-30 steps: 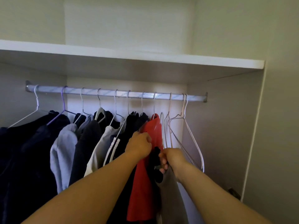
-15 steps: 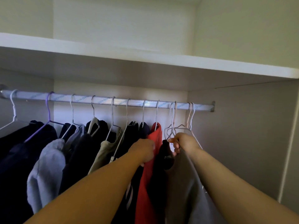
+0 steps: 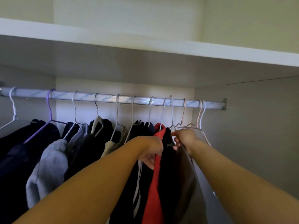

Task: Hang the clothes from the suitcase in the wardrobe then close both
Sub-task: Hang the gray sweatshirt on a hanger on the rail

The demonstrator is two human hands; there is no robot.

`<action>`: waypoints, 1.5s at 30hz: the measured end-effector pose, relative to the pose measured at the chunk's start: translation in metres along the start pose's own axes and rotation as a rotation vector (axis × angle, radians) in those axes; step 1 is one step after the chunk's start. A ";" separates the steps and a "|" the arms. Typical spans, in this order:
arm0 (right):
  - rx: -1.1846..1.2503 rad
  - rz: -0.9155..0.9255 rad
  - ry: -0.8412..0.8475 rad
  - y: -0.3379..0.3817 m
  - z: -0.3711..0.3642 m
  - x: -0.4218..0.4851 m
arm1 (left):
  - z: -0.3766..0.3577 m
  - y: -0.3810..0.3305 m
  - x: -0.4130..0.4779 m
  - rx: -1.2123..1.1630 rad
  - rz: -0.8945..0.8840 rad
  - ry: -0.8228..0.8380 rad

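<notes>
Inside the wardrobe a silver rail [image 3: 113, 98] carries several hangers with dark, grey and beige clothes. A red garment [image 3: 154, 183] hangs right of centre. My left hand [image 3: 151, 148] grips its left edge and holds it aside. A black and grey-brown garment [image 3: 184, 175] hangs just right of the red one on a wire hanger [image 3: 172, 113] whose hook is at the rail. My right hand [image 3: 184, 138] pinches that hanger at its neck. The suitcase is out of view.
Several empty wire hangers [image 3: 200, 117] hang at the rail's right end. A white shelf [image 3: 161, 46] runs close above the rail. The wardrobe's right side wall [image 3: 250, 135] stands beyond the hangers. A grey sweatshirt [image 3: 48, 168] bulges forward at the left.
My right hand rose with the hanger and the black and grey-brown garment from below up to the rail. My left hand stayed on the red garment. The view moved closer.
</notes>
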State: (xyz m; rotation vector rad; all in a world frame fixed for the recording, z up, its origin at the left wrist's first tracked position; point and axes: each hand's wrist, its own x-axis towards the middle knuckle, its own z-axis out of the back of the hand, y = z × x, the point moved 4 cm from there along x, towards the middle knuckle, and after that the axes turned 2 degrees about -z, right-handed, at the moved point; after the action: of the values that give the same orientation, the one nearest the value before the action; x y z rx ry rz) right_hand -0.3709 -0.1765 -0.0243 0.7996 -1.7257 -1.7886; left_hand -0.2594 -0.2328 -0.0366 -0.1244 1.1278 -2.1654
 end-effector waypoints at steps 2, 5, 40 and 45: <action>-0.025 -0.016 -0.015 -0.007 -0.001 0.006 | -0.001 0.003 0.004 -0.028 0.000 -0.004; -0.125 0.023 -0.039 -0.006 -0.001 0.006 | -0.004 0.006 0.009 -0.079 -0.012 -0.018; -1.268 0.744 -0.306 -0.051 -0.046 -0.090 | -0.026 0.051 -0.054 -0.450 -0.193 -0.368; -1.124 0.646 -0.233 -0.084 -0.047 -0.136 | -0.053 0.087 -0.112 -0.341 0.009 -0.282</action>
State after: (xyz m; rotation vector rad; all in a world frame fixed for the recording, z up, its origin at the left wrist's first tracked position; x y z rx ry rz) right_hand -0.2406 -0.1058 -0.1013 -0.4039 -0.6714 -1.9642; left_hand -0.1483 -0.1623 -0.1108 -0.5572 1.3128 -1.8575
